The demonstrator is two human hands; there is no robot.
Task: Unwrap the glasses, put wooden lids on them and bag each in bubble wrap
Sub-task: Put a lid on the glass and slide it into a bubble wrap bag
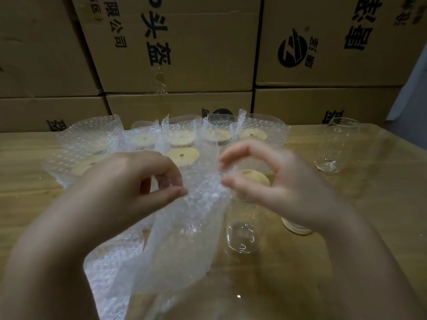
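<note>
My left hand (pixel 129 181) pinches the top edge of a bubble wrap bag (pixel 184 239) between thumb and forefinger and holds it up over the wooden table (pixel 369 204). My right hand (pixel 284 181) is curled at the bag's right edge; its thumb and forefinger tips touch the wrap with a gap between them. Behind that hand stands a clear glass (pixel 241 236) with a wooden lid (pixel 254 177) on top. A loose wooden lid (pixel 297 227) lies on the table under my right wrist.
Several lidded glasses in bubble wrap bags (pixel 180 137) stand in rows at the back. A bare glass (pixel 337 146) stands at the right. More bubble wrap (pixel 108 273) lies at the lower left. Stacked cardboard boxes (pixel 184 54) wall off the table's far side.
</note>
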